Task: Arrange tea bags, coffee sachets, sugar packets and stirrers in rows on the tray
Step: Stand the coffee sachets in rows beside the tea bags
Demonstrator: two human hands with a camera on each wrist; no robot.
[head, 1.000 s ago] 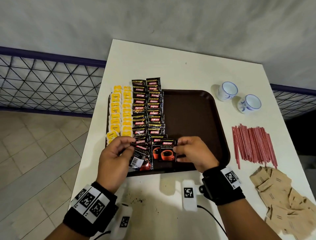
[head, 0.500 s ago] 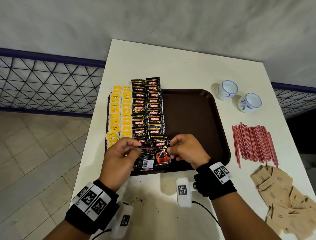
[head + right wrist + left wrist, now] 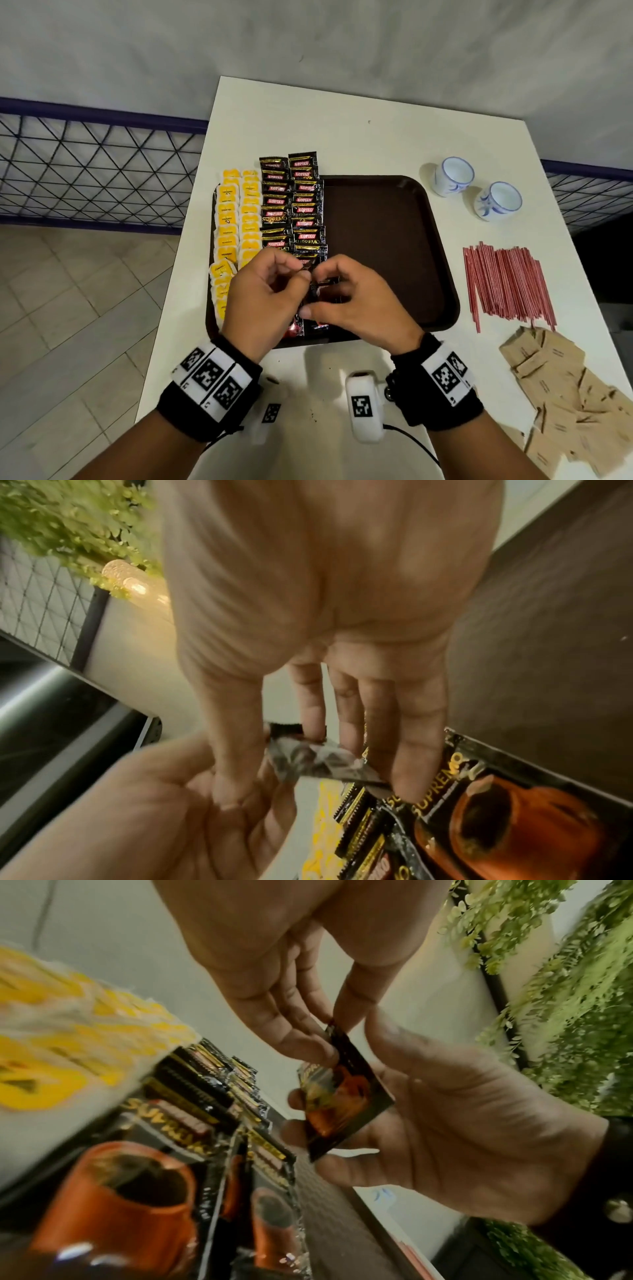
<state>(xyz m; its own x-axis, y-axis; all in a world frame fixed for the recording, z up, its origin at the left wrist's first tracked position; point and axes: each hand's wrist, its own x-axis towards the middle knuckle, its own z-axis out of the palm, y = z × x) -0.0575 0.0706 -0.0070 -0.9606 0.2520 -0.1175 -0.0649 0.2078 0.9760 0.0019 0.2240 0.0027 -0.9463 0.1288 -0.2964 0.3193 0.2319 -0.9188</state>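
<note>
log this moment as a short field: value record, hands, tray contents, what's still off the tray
left hand: left hand pinches a coffee sachet
right hand: right hand pinches the same sachet
tray: brown tray, right half bare
on tray, left side: two rows of yellow tea bags, then two rows of black coffee sachets
off tray, right: red stirrers; brown sugar packets
other: two white and blue cups on the white table

Light: dim and even indoors, with a warm glow behind the right hand.
Shadows: soft, beside the two cups.
Blur: both wrist views smear near the pinched coffee sachet.
Distortion: edges bend wide.
</note>
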